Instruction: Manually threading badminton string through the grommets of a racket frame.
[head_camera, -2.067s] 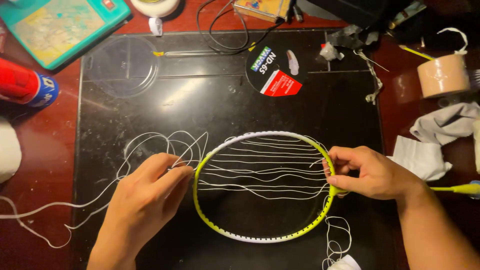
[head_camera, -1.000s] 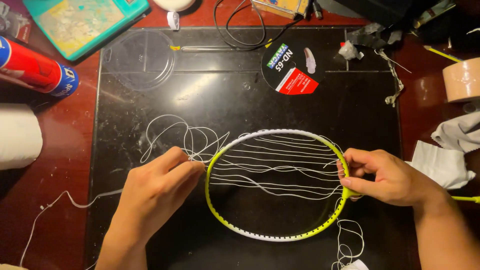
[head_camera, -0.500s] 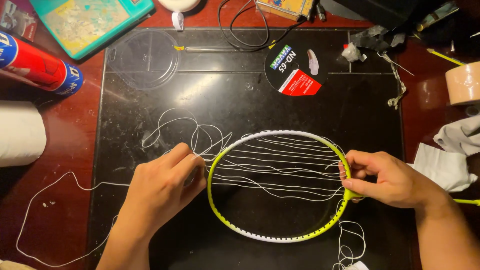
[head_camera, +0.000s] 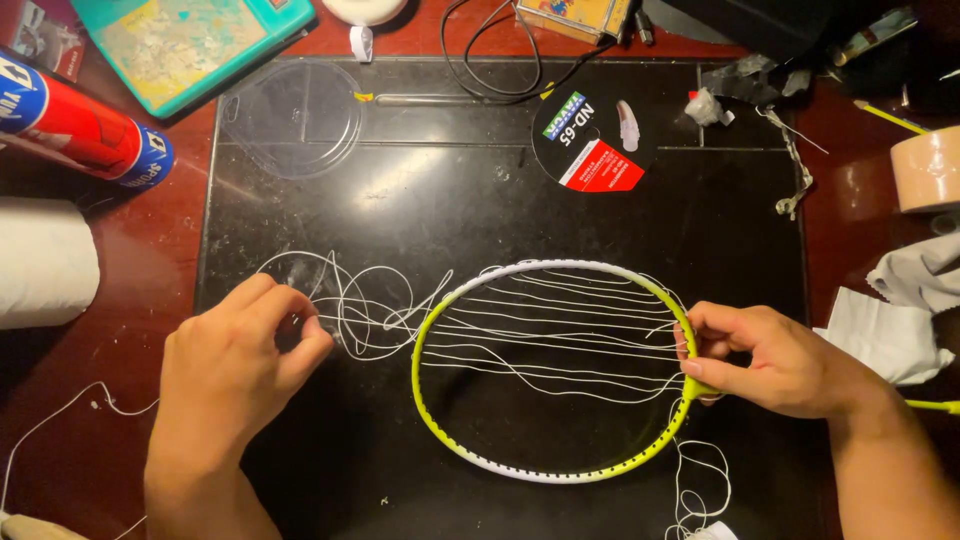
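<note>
Head view: the badminton racket frame (head_camera: 545, 465) is gripped at its right rim by the right hand (head_camera: 775, 360); loose white string (head_camera: 350, 310) is pinched leftward by the left hand (head_camera: 235, 365), with bare black mat (head_camera: 450, 200) beyond.

Warm overhead light, sharp focus, dark corners

Soft glare spreads over the glossy black board (head_camera: 480, 200) beyond the left hand (head_camera: 235, 375), which casts a faint shadow beneath itself; around the right hand (head_camera: 780, 360) detail stays crisp, while the edges bow slightly and dim.
</note>
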